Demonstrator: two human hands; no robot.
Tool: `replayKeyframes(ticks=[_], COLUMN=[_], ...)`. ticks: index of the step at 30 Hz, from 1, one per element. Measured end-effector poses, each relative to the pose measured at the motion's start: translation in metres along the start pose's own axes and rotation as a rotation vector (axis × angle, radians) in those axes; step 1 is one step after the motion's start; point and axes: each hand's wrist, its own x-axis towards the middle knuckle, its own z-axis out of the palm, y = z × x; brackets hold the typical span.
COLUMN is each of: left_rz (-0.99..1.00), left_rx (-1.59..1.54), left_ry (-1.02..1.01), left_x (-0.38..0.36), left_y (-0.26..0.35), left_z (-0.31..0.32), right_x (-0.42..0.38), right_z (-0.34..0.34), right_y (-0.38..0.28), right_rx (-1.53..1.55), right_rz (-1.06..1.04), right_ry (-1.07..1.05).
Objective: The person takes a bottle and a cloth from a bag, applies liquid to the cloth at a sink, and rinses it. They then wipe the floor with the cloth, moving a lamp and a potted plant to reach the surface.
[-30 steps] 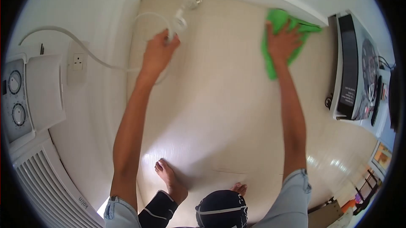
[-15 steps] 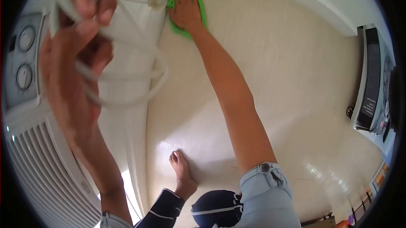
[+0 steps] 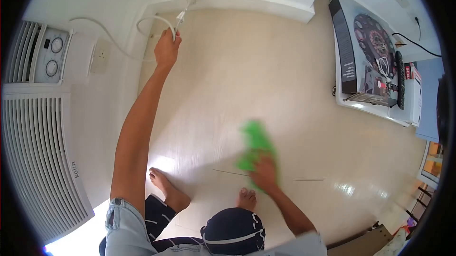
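My left hand reaches far forward by the base of the wall, its fingers closed around a white power cord. The cord makes a loop above the hand and another stretch runs to the air conditioner on the left. Just beyond my fingers is a pale plug or connector, close to the far baseboard. Nearer my feet, my right hand has a green cloth under and in its fingers against the floor. Both hand and cloth are smeared by motion.
Pale flooring spreads between the walls. A wall outlet sits beside the air conditioner. At right, a large printed box rests on a white wheeled stand, with a black remote by it. My bare feet are at the bottom.
My left hand has gone from close to the camera to farther off, low by the far wall, still with the cord. My right hand has drawn the green cloth from the far corner back toward my feet.
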Motion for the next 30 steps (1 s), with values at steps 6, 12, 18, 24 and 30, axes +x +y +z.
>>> replayKeyframes(ticks=[6, 12, 18, 24, 30], left_rz=[0.015, -0.009, 0.023, -0.136, -0.401], left_rx=[-0.276, -0.311, -0.328, 0.05, 0.394], left_ry=[0.05, -0.322, -0.058, 0.027, 0.089], left_x=[0.033, 0.02, -0.09, -0.247, -0.399], left_y=[-0.02, 0.006, 0.012, -0.059, -0.063], left_z=[0.02, -0.019, -0.12, -0.103, -0.056], right_x=[-0.121, 0.22, 0.342, 0.138, 0.108], right_z=[-0.059, -0.036, 0.066, 0.06, -0.052], right_y=[0.207, 0.084, -0.155, -0.107, 0.117], right_rx=[-0.406, -0.345, -0.063, -0.027, -0.496], right_rz=[1.421, 0.582, -0.106, -0.566, 0.133], right_ry=[0.824, 0.896, 0.469, -0.157, 0.501])
